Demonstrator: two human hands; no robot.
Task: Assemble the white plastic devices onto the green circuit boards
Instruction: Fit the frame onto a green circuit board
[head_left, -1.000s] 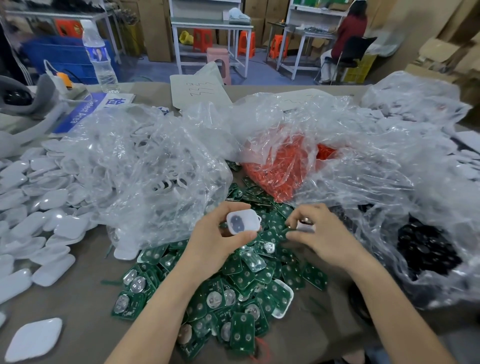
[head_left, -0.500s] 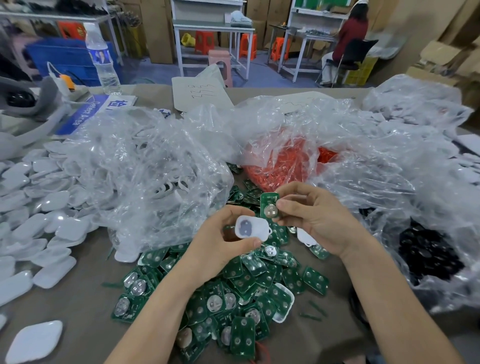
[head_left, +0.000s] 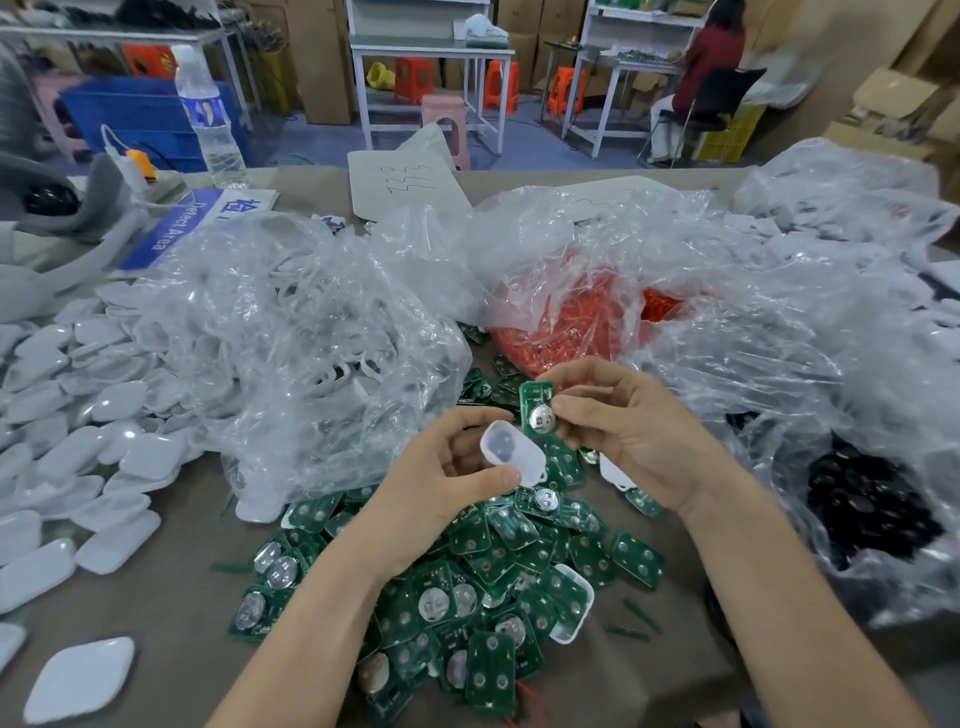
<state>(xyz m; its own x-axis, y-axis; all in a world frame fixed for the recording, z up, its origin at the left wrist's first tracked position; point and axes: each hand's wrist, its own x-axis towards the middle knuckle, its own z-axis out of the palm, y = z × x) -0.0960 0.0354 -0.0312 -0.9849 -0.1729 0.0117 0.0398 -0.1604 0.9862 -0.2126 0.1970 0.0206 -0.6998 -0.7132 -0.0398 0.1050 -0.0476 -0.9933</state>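
Pinching a white plastic shell (head_left: 511, 451), rounded and hollow side up with a grey patch inside, the left hand (head_left: 441, 480) holds it at frame centre, thumb and fingers clamped on its edges. The right hand (head_left: 636, 441) grips a green circuit board (head_left: 536, 410) bearing a silver disc, just beside the shell. A second ago that hand was low at the board pile (head_left: 467, 597). The brown table (head_left: 156, 618) carries clear bags (head_left: 311, 338) and white covers (head_left: 78, 415); a water bottle (head_left: 210, 119) stands upper left.

A white shell (head_left: 511, 451), hollow side up, tilts in the left hand (head_left: 441, 486). Just beside it a green board (head_left: 536, 410) (silver disc on its face) stands upright in the right hand (head_left: 636, 441). More boards (head_left: 493, 582) lie heaped below.
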